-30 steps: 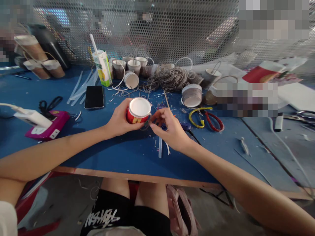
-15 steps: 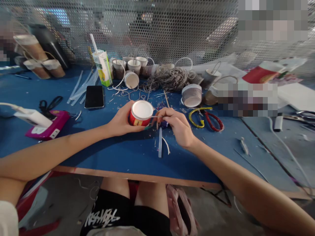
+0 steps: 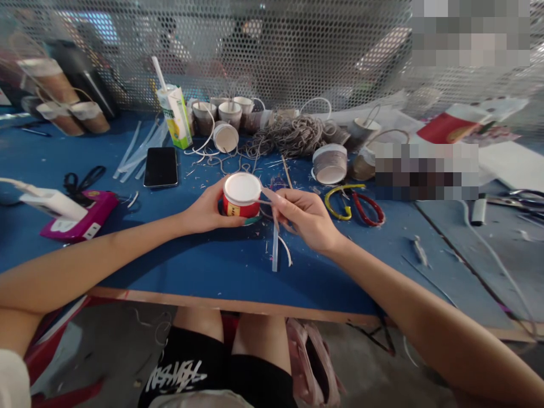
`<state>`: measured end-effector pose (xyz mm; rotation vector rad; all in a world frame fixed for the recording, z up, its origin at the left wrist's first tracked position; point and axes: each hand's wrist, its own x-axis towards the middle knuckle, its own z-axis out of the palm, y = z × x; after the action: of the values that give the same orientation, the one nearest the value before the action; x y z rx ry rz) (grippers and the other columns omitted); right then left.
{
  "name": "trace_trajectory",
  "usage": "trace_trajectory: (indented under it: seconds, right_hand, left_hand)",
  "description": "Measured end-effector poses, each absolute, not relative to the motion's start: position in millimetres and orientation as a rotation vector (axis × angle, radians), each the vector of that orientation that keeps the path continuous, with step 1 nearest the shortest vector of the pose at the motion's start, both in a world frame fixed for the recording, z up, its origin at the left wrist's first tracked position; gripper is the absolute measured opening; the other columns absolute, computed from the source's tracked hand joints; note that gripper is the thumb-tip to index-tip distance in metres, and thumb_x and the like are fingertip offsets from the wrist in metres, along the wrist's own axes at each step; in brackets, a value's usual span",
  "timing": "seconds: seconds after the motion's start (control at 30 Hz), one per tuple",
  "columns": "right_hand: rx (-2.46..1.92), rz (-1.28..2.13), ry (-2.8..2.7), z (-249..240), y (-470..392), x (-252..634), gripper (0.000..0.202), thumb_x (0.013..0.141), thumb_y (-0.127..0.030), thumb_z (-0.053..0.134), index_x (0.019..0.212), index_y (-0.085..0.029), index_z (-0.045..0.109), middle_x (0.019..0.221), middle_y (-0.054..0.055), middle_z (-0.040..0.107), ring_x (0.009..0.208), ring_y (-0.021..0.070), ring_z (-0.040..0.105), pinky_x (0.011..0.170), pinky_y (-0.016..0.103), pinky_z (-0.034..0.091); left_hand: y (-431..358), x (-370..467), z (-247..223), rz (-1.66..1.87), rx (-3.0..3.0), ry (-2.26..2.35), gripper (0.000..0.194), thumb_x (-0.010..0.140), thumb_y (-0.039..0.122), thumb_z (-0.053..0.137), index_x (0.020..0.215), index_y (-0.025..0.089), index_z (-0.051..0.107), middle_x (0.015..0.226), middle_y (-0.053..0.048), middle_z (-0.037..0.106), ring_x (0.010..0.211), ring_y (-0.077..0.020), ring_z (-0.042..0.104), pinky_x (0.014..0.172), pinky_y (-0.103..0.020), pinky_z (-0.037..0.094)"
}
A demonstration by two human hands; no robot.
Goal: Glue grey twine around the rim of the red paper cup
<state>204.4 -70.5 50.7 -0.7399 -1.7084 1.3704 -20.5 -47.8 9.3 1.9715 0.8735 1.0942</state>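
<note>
A red paper cup (image 3: 239,208) with its white round end facing up is in my left hand (image 3: 208,209), whose fingers wrap its left side and underside. My right hand (image 3: 304,215) pinches a thin grey cord (image 3: 264,202) that runs to the cup's upper edge. Below the right hand a clear glue stick (image 3: 275,249) lies on the table beside a curved white strip (image 3: 286,252). Behind the hands sits a tangled heap of grey cord (image 3: 300,136). A cup wrapped in grey cord (image 3: 330,163) lies beyond my right hand.
Yellow-and-red-handled pliers (image 3: 368,209) lie right of my right hand. On the left are a phone (image 3: 160,167), a drink carton (image 3: 175,116) and a magenta power strip (image 3: 85,218). Several cord-wrapped cups (image 3: 204,119) line the back, before a perforated metal screen (image 3: 280,51). Scissors (image 3: 522,199) lie far right.
My right hand has turned and its fingers now pinch the cord more openly, just right of the cup. The left hand still holds the cup, shifted very slightly left in view.
</note>
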Motion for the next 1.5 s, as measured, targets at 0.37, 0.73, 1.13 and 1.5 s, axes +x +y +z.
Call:
trace_trajectory:
  seconds: [0.37, 0.73, 1.13, 1.5]
  right_hand:
    - [-0.731, 1.272, -1.690, 50.8, -68.3, 203.1, 0.049, 0.085, -0.057, 0.071, 0.060, -0.018, 0.055, 0.047, -0.007, 0.048, 0.041, 0.0040, 0.038, 0.040, 0.022, 0.025]
    - [-0.733, 1.275, -1.700, 47.8, -67.1, 203.3, 0.047, 0.087, -0.054, 0.070, 0.062, -0.019, 0.054, 0.052, -0.006, 0.051, 0.044, 0.0048, 0.042, 0.041, 0.022, 0.029]
    - [-0.725, 1.289, -1.724, 45.4, -67.0, 203.4, 0.046, 0.087, -0.055, 0.070, 0.065, -0.019, 0.054, 0.056, -0.004, 0.053, 0.048, 0.0058, 0.043, 0.044, 0.023, 0.032]
    - [-0.657, 1.332, -1.700, 44.3, -66.5, 203.8, 0.045, 0.085, -0.055, 0.072, 0.067, -0.018, 0.055, 0.055, -0.005, 0.052, 0.047, 0.0051, 0.042, 0.044, 0.022, 0.031]
  left_hand:
    - [-49.4, -20.6, 9.6, 1.029, 1.964, 0.808, 0.079, 0.064, 0.042, 0.087, 0.133, 0.019, 0.055, 0.134, -0.013, 0.066, 0.126, -0.0316, 0.062, 0.114, -0.051, 0.046]
    - [-49.7, -22.5, 7.7, 0.983, 1.950, 0.715, 0.077, 0.065, 0.039, 0.087, 0.133, 0.021, 0.056, 0.134, -0.012, 0.066, 0.127, -0.0322, 0.062, 0.115, -0.051, 0.046]
    - [-50.3, -24.9, 9.1, 0.931, 1.953, 0.663, 0.077, 0.065, 0.038, 0.088, 0.133, 0.021, 0.057, 0.133, -0.013, 0.066, 0.128, -0.0322, 0.061, 0.116, -0.050, 0.045]
    - [-51.6, -26.6, 9.3, 0.843, 1.967, 0.612, 0.084, 0.072, 0.039, 0.084, 0.144, 0.018, 0.047, 0.144, -0.016, 0.058, 0.133, -0.0326, 0.057, 0.118, -0.050, 0.042]
